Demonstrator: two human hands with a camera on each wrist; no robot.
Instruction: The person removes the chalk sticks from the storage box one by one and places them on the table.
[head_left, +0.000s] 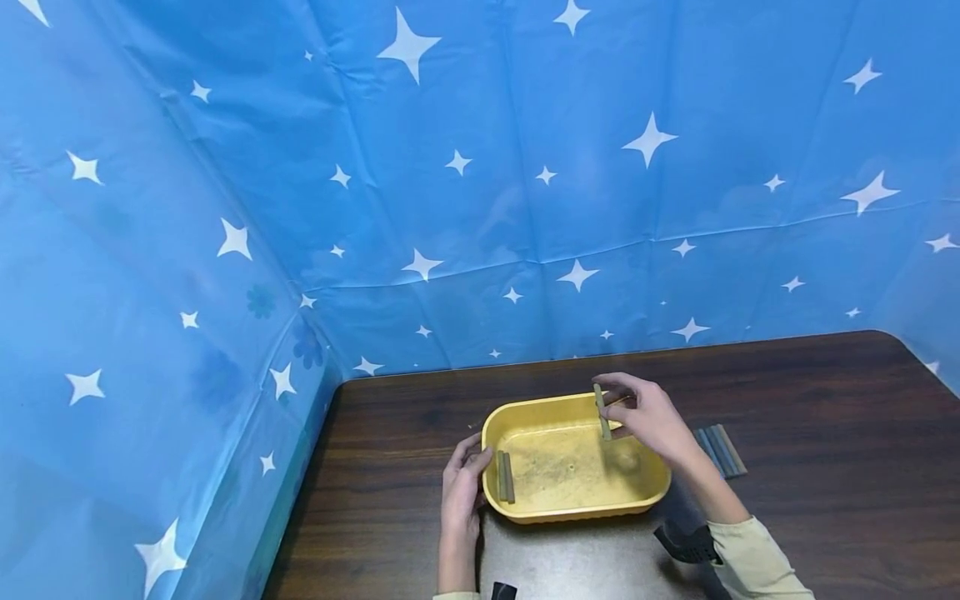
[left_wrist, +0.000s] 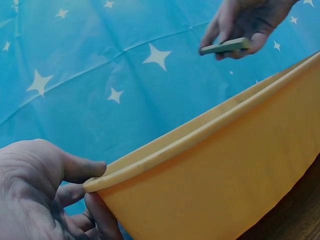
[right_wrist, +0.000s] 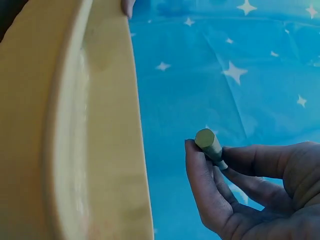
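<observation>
Room mid yellow tray [head_left: 558,467], rim [left_wrist: 200,132] all rnd, 2 sticks [head_left: 510,479] blocking L end

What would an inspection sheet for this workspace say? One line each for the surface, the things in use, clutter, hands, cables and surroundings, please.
Surface: table, dark, wood-grained.
Job's things: yellow tray on the table; two sticks inside at its left end; a row of sticks on the table to its right; one held stick.
Clutter: nothing seen.
Left hand: grips the tray's left rim, thumb over it.
Right hand: pinches the held stick between thumb and fingers; black strap at that wrist.
Cables: nothing seen.
Surroundings: blue sheet with white stars, behind the table and on its left.
</observation>
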